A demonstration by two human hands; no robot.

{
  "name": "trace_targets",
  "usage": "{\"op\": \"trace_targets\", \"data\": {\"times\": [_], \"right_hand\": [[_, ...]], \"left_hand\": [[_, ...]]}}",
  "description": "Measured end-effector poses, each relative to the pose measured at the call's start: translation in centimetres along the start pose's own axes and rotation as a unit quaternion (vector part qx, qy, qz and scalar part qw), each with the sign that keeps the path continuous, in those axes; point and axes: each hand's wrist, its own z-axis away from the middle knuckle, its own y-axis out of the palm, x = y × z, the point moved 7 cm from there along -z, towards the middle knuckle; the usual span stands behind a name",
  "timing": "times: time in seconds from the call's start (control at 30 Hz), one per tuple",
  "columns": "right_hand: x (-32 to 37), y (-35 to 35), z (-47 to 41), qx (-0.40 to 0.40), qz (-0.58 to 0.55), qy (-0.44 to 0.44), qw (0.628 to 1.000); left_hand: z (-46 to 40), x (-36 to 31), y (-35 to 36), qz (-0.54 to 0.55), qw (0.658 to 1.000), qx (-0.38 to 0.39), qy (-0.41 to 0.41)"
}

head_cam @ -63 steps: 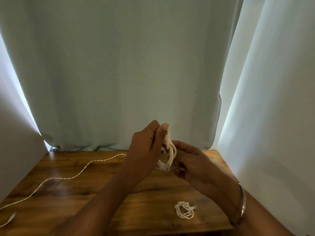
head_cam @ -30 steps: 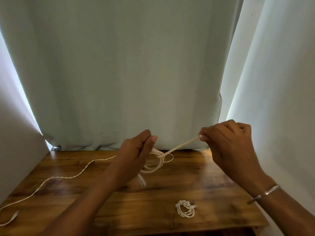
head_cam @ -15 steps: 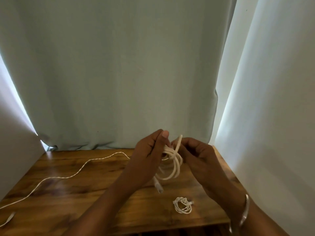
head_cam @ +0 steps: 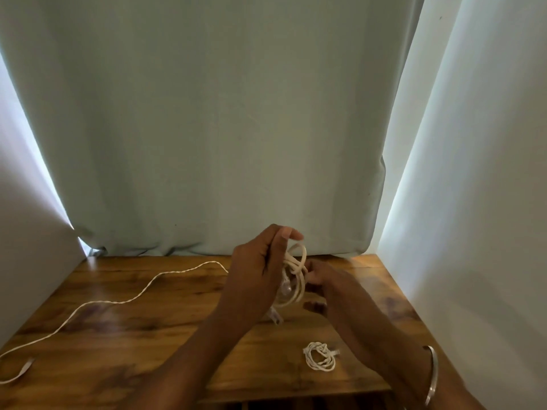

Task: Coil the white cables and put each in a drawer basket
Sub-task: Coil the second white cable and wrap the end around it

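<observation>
My left hand [head_cam: 257, 270] grips a white cable coil [head_cam: 296, 279] above the middle of the wooden table [head_cam: 165, 327]. A connector end [head_cam: 274, 316] hangs below that coil. My right hand [head_cam: 328, 282] is at the coil's right side, its fingers curled against the loops and blurred. A second white cable, small and coiled [head_cam: 320, 356], lies on the table near the front right. A third white cable, long and uncoiled [head_cam: 124, 301], trails across the table's left half to the front left edge.
A pale green curtain [head_cam: 207, 128] hangs behind the table. White walls close in on the left [head_cam: 26, 261] and right [head_cam: 479, 232]. A dark gap [head_cam: 296, 405] shows under the table's front edge; no drawer basket is in view.
My right hand pulled a cable end out to the right, then came back to the coil and now sits lower beside it. The coil in my left hand has gained loops.
</observation>
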Motion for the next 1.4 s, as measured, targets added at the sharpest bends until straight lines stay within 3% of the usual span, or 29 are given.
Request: {"op": "trace_targets", "data": {"times": [0.13, 0.17, 0.23, 0.3, 0.4, 0.47, 0.57, 0.7, 0.8, 0.93, 1.03, 1.1, 1.27, 1.33, 1.4], "right_hand": [[0.4, 1.3, 0.7, 0.063, 0.141, -0.056, 0.986], [0.2, 1.3, 0.8, 0.043, 0.174, -0.055, 0.982], [0.6, 0.6, 1.2, -0.071, 0.256, -0.105, 0.958], [1.8, 0.3, 2.4, -0.161, 0.320, -0.217, 0.908], [2.3, 1.9, 3.5, -0.151, 0.459, -0.320, 0.815], [2.1, 2.7, 3.9, -0.157, 0.539, -0.335, 0.757], [2.1, 2.9, 3.8, -0.182, 0.585, -0.309, 0.727], [2.1, 2.9, 3.3, -0.187, 0.550, -0.291, 0.760], [1.2, 3.0, 2.5, -0.137, 0.511, -0.219, 0.820], [1.3, 3.5, 2.5, -0.080, 0.492, -0.176, 0.849], [1.2, 3.1, 3.2, 0.008, 0.284, -0.084, 0.955], [0.6, 2.7, 4.0, 0.041, 0.163, 0.003, 0.986], [-1.7, 2.4, 4.1, 0.041, -0.049, 0.125, 0.990], [-1.9, 2.0, 3.8, 0.013, -0.162, 0.131, 0.978], [-2.0, 1.3, 3.3, -0.008, -0.190, 0.113, 0.975]], "left_hand": [[-0.2, 0.6, 0.0, -0.031, 0.999, -0.010, 0.007], [-0.3, 1.0, -0.1, -0.051, 0.999, -0.018, -0.002], [-0.4, 1.8, -0.3, -0.079, 0.996, -0.038, -0.022], [-0.4, 2.4, -0.6, -0.087, 0.994, -0.051, -0.039], [-0.3, 2.6, -0.9, -0.087, 0.993, -0.059, -0.053], [-0.5, 2.8, -1.1, -0.104, 0.991, -0.060, -0.059], [-0.7, 3.3, -1.0, -0.124, 0.986, -0.067, -0.088], [-0.3, 3.8, -1.1, -0.116, 0.984, -0.079, -0.113], [-0.1, 3.3, -1.1, -0.114, 0.986, -0.083, -0.084], [-0.2, 3.2, -1.4, -0.122, 0.986, -0.103, -0.044], [-0.5, 4.1, -3.4, -0.118, 0.984, -0.129, -0.041], [-0.7, 4.3, -4.2, -0.092, 0.988, -0.117, -0.043], [-0.6, 3.8, -3.4, -0.060, 0.994, -0.067, -0.061], [-0.5, 3.4, -2.9, -0.072, 0.994, -0.059, -0.052], [-0.4, 2.7, -2.5, -0.103, 0.993, -0.055, -0.028]]}}
